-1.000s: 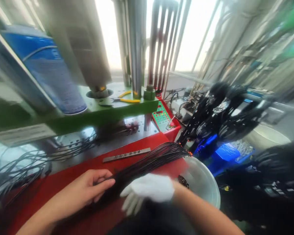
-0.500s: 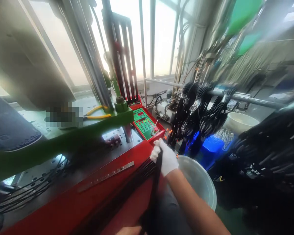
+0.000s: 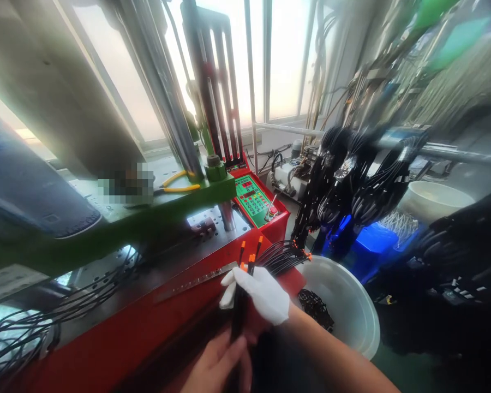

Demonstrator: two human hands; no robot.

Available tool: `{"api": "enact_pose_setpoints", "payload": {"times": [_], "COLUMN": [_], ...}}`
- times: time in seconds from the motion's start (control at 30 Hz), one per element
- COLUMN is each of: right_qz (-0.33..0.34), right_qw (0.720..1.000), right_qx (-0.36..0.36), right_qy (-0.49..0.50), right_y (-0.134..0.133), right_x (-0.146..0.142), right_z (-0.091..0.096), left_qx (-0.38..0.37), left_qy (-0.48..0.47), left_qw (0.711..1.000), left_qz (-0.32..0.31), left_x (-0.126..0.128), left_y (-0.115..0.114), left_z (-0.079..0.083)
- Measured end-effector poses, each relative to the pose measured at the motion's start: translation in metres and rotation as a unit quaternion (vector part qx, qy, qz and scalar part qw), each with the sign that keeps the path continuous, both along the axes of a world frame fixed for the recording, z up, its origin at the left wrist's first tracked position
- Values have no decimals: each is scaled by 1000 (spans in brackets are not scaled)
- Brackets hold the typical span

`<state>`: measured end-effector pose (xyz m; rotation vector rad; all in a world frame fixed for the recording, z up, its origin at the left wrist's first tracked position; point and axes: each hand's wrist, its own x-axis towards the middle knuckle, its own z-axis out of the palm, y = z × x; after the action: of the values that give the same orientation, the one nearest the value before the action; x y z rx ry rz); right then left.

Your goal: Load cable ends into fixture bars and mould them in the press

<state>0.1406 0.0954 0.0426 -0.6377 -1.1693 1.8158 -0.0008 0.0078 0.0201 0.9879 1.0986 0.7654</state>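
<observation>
My right hand (image 3: 259,292), in a white glove, is closed around a small bundle of black cables (image 3: 239,308). Orange tips (image 3: 251,258) stick up past its fingers. Just below, my bare left hand (image 3: 225,360) wraps round the lower part of the same bundle. More black cables (image 3: 280,255) with orange ends lie on the red machine ledge (image 3: 147,316) beyond the glove. A metal strip with notches (image 3: 200,279) rests on that ledge to the left of the glove.
A pale tub (image 3: 358,297) with small black pieces stands at right. Behind the ledge are a control panel (image 3: 253,199) and yellow-handled pliers (image 3: 180,183) on a green press plate (image 3: 167,213). Cable bundles (image 3: 331,180) hang from a rail, near a blue bin (image 3: 368,243).
The gloved right hand has come down and left, toward the bare left hand, which has risen further into view. Orange cable tips now show above the glove. The view has shifted slightly.
</observation>
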Motion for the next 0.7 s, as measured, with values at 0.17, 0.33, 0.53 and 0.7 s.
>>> {"api": "enact_pose_setpoints", "payload": {"times": [0.17,0.33,0.53,0.7], "right_qz": [12,-72,154,74], "right_qw": [1000,994,984,996], "right_qx": [-5,79,60,36], "right_qy": [-6,-2,-64,-46], "right_y": [-5,17,6,-1], "right_x": [-16,0,-6,-16], "right_z": [-1,19,15,5], "left_qx": [-1,-21,8,18], "left_qy": [-64,-105,-122,-131], "left_qw": [995,994,992,989], "left_qz": [82,10,33,68], "left_x": [8,5,4,-2], "left_y": [11,8,14,18], "left_z": [8,16,13,15]}}
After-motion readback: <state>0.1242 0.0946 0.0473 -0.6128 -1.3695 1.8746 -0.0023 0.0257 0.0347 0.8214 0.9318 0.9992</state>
